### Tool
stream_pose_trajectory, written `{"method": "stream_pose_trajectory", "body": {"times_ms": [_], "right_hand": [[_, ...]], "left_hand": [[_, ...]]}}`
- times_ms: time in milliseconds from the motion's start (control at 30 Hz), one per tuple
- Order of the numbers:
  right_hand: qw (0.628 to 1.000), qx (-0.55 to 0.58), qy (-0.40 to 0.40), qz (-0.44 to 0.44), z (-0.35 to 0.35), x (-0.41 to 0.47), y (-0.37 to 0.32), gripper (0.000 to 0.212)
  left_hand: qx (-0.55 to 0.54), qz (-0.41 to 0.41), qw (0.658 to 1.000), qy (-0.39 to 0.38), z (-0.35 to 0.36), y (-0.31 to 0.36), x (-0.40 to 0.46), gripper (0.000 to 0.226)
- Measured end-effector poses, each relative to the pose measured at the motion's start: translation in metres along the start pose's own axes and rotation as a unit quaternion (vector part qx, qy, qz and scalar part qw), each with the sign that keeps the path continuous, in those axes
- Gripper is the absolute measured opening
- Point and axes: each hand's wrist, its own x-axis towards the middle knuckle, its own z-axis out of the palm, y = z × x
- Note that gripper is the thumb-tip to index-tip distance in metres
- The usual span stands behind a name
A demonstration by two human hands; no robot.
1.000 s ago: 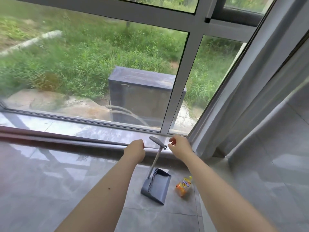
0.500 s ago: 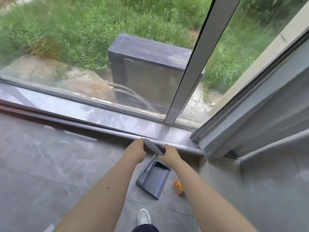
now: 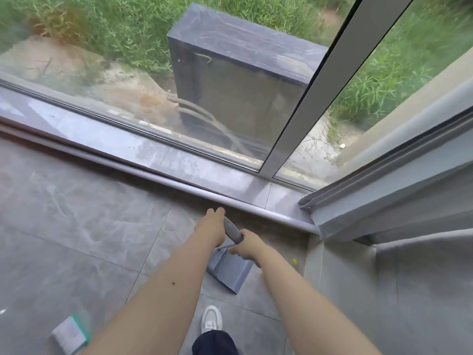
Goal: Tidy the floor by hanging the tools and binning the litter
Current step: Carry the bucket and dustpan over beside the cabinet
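Both hands now grip dustpan handle (image 3: 233, 232): left hand (image 3: 213, 228), right hand (image 3: 247, 246).

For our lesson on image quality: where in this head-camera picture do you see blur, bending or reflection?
Head view: the green-edged packet at bottom left is smeared by blur; the window frame bar leans from wide-angle distortion; the glossy floor tiles carry soft pale reflections; both hands and the dustpan handle are fairly sharp.

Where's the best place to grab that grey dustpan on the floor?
By the grip at the top of its handle, coming from above. The dustpan rests on the tiles with the handle rising toward the person, and the left hand and right hand both close there.
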Motion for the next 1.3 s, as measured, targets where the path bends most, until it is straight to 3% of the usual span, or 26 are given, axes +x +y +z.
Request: {"method": "stream_pose_trajectory", "body": {"times_ms": [167,267,333,433,567,800,900,967,1067,1167,1300], "right_hand": [[0.999,0.034,0.008,0.001,0.016,-0.001,-0.016,0.012],[1.000,0.000,0.007,-0.021,0.028,-0.009,-0.043,0.026],[0.999,-0.027,0.002,-0.039,0.040,-0.018,-0.069,0.015],[0.996,-0.063,-0.018,-0.059,0.063,-0.031,-0.113,0.038],[0.993,-0.083,-0.047,-0.071,0.106,-0.054,-0.182,0.030],[0.957,-0.222,-0.066,-0.173,0.217,-0.096,-0.318,0.036],[0.935,-0.269,-0.076,-0.218,0.275,-0.121,-0.375,0.030],[0.918,-0.296,-0.082,-0.251,0.310,-0.135,-0.409,0.033],[0.896,-0.326,-0.093,-0.287,0.352,-0.155,-0.449,0.037],[0.871,-0.355,-0.115,-0.319,0.395,-0.170,-0.487,0.036],[0.833,-0.410,-0.146,-0.341,0.451,-0.183,-0.535,0.035]], "left_hand": [[-0.060,-0.034,0.997,0.045,-0.010,-0.026,-0.009,0.038],[-0.090,-0.059,0.992,0.058,-0.023,-0.057,-0.022,0.034],[-0.114,-0.073,0.988,0.071,-0.035,-0.082,-0.033,0.035],[-0.139,-0.093,0.982,0.088,-0.057,-0.122,-0.049,0.033],[-0.124,-0.141,0.975,0.121,-0.097,-0.182,-0.078,0.028],[-0.195,-0.243,0.933,0.183,-0.160,-0.331,-0.144,0.026],[-0.215,-0.283,0.910,0.213,-0.184,-0.398,-0.182,0.007],[-0.238,-0.315,0.886,0.243,-0.198,-0.438,-0.204,0.020],[-0.264,-0.331,0.858,0.292,-0.214,-0.483,-0.228,0.009],[-0.289,-0.348,0.826,0.336,-0.225,-0.528,-0.247,0.024],[-0.290,-0.391,0.795,0.362,-0.238,-0.586,-0.267,0.027]]}}
